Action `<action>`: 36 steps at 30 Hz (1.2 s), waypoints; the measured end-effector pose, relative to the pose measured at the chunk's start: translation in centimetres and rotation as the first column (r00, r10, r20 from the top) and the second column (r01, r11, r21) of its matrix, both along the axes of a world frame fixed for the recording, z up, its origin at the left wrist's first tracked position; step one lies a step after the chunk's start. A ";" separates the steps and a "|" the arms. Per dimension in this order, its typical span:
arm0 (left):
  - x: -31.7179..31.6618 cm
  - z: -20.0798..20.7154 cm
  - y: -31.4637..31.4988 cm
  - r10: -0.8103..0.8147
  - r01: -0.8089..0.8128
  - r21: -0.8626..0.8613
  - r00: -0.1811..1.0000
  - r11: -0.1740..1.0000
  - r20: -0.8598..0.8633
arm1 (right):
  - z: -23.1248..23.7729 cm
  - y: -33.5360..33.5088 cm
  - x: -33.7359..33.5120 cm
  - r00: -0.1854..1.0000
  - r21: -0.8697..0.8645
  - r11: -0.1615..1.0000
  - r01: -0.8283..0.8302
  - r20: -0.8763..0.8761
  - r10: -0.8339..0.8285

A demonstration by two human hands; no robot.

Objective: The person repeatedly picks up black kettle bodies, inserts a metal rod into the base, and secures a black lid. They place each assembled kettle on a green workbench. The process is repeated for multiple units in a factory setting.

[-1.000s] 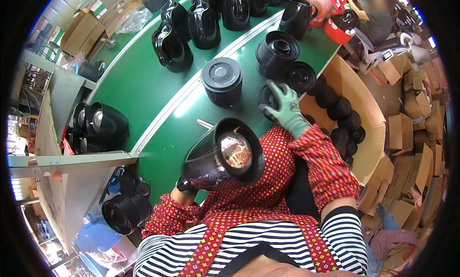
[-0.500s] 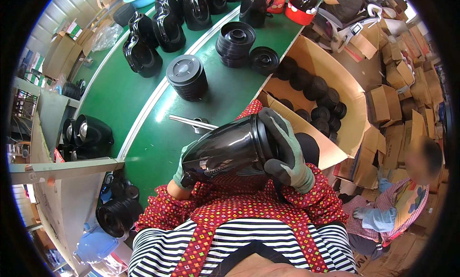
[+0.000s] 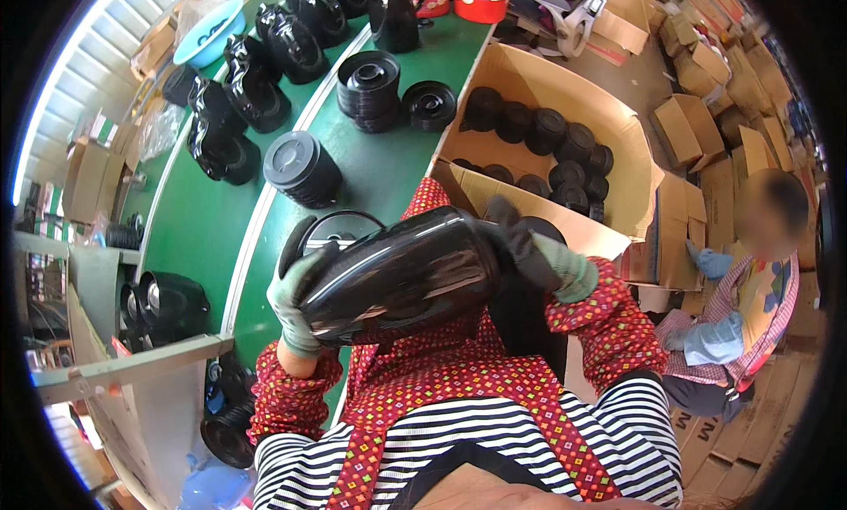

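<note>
One glossy black vessel (image 3: 410,272), left hand (image 3: 300,296) clamped on one end, right hand (image 3: 540,256) gripping the other

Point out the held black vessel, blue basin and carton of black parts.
Held black vessel (image 3: 406,276), head view: middle of its body.
Blue basin (image 3: 219,48), head view: side wall.
Carton (image 3: 631,170), head view: bare inner wall.
</note>
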State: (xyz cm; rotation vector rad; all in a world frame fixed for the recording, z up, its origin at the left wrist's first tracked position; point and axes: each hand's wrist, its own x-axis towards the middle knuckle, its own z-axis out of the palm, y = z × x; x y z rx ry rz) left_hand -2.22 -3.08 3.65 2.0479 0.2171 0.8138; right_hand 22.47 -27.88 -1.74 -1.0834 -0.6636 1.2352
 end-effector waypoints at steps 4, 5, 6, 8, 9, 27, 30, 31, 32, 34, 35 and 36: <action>-1.4 -2.6 2.4 -0.137 0.154 0.051 0.959 0.987 -0.249 | 6.8 -0.3 -3.1 0.489 0.392 0.914 0.106 0.780 -0.391; -0.8 -1.9 1.4 -0.113 0.129 0.063 0.971 0.990 -0.212 | 7.0 0.0 -3.9 0.589 0.491 0.871 0.000 0.704 -0.397; -0.7 -1.0 -0.2 -0.047 0.043 -0.032 0.988 0.999 -0.146 | 7.2 0.5 -4.3 0.583 0.476 0.879 0.041 0.703 -0.407; 0.8 0.7 -2.5 -0.056 0.055 -0.080 0.998 0.995 -0.009 | 6.0 1.0 -5.6 0.873 0.429 0.861 0.273 0.265 -0.409; 1.7 2.1 -3.3 -0.123 0.109 0.098 0.980 0.989 0.158 | 2.9 1.6 -5.1 0.918 0.398 0.860 0.319 0.094 -0.384; 1.1 -7.4 -0.8 -0.210 0.181 -0.203 0.968 0.962 -0.136 | 7.1 -1.6 -3.0 0.492 0.277 0.950 0.146 0.812 -0.312; 1.6 -7.1 -1.3 -0.233 0.196 -0.234 0.962 0.952 -0.140 | 8.2 -1.6 -3.2 0.509 0.260 0.931 0.256 0.783 -0.358; 1.7 -7.0 -1.4 -0.238 0.201 -0.237 0.961 0.951 -0.140 | 8.2 -1.7 -3.2 0.529 0.253 0.928 0.273 0.766 -0.365; 2.1 -7.0 -1.5 -0.245 0.208 -0.237 0.960 0.949 -0.139 | 8.1 -2.0 -3.1 0.544 0.244 0.922 0.299 0.750 -0.375; 2.6 -6.9 -1.5 -0.255 0.218 -0.231 0.956 0.948 -0.142 | 7.9 -2.5 -2.8 0.547 0.227 0.905 0.360 0.735 -0.401; 3.1 -6.8 -1.6 -0.260 0.226 -0.218 0.955 0.950 -0.145 | 7.6 -2.7 -2.4 0.543 0.293 0.904 0.310 0.726 -0.421; 3.4 -6.6 -1.5 -0.250 0.219 -0.196 0.957 0.956 -0.150 | 7.3 -2.9 -1.7 0.525 0.350 0.896 0.273 0.726 -0.444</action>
